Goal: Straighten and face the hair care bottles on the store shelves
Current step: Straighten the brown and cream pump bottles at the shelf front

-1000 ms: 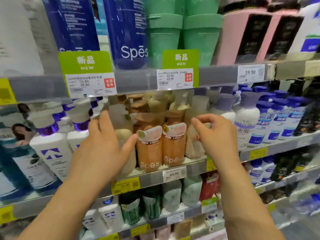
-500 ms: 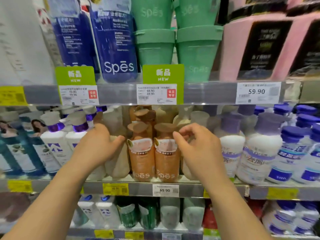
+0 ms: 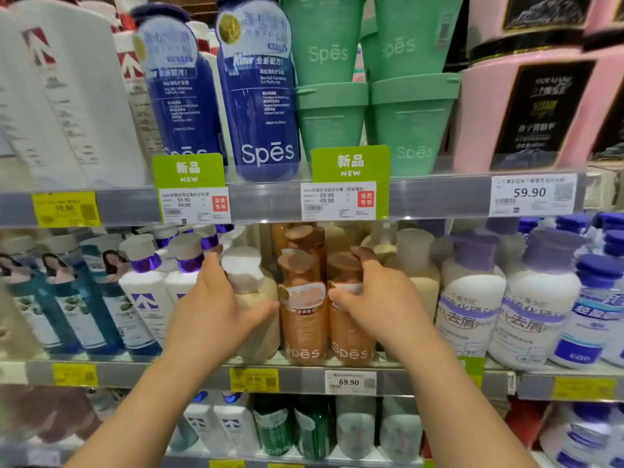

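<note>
On the middle shelf (image 3: 304, 378), at its front edge, two orange Spēs bottles (image 3: 305, 309) stand upright side by side, labels facing out, with more orange bottles lined up behind them. The right hand (image 3: 378, 298) wraps the right-hand orange bottle from its outer side, thumb laid across the label and the other fingers curled round toward the back, one fingertip showing beside the brown cap. Just left of the pair stands a beige bottle (image 3: 251, 298) with a pale cap; the left hand (image 3: 212, 309) grips it, thumb stretched across its front toward the orange bottles and fingers curled behind its neck, though how far they reach is hidden. Farther left are white bottles with purple collars (image 3: 148, 282), to the right white bottles with lavender caps (image 3: 472, 298). Above, dark blue Spēs bottles (image 3: 260, 96) and green tubs (image 3: 412, 119) sit over green "NEW" tags (image 3: 349, 163).
</note>
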`<action>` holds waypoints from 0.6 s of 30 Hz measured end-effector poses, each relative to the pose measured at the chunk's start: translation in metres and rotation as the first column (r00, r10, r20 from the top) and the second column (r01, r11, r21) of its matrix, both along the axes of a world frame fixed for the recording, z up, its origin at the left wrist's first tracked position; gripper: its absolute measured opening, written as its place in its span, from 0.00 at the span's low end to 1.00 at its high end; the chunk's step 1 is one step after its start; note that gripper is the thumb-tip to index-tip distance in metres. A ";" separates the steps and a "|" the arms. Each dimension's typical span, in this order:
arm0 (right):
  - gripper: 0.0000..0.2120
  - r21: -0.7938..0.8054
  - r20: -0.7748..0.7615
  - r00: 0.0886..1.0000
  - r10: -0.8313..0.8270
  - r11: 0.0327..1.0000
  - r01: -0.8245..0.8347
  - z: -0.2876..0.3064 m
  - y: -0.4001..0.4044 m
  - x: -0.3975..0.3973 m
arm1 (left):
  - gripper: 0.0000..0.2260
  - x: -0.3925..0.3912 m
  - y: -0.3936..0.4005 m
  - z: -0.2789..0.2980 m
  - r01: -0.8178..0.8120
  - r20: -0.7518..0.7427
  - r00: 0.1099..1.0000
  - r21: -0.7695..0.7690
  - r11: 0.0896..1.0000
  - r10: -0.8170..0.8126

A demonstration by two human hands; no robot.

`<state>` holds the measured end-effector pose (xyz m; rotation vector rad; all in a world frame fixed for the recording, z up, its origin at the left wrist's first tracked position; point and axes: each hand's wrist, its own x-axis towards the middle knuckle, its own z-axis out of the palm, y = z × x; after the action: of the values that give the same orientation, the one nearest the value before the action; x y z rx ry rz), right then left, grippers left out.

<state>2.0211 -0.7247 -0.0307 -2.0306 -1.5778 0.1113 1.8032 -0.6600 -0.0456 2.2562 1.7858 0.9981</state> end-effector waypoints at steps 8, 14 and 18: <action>0.40 -0.016 0.019 0.998 0.060 0.998 -0.060 -0.005 -0.016 0.001 | 0.37 -0.006 -0.008 -0.015 0.002 -0.101 0.995 0.122 0.993 0.010; 0.39 0.004 0.001 0.995 0.096 0.995 -0.096 -0.008 -0.030 0.005 | 0.35 -0.005 -0.012 -0.015 0.001 -0.045 0.999 0.105 0.994 0.004; 0.36 0.036 -0.081 0.992 0.092 0.995 -0.089 -0.009 -0.032 0.007 | 0.33 -0.006 -0.017 -0.011 0.016 -0.021 1.000 0.117 0.993 -0.014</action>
<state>2.0278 -0.7563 -0.0401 -1.9056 -1.6099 0.2006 1.7967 -0.6770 -0.0571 2.3519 1.7590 1.1099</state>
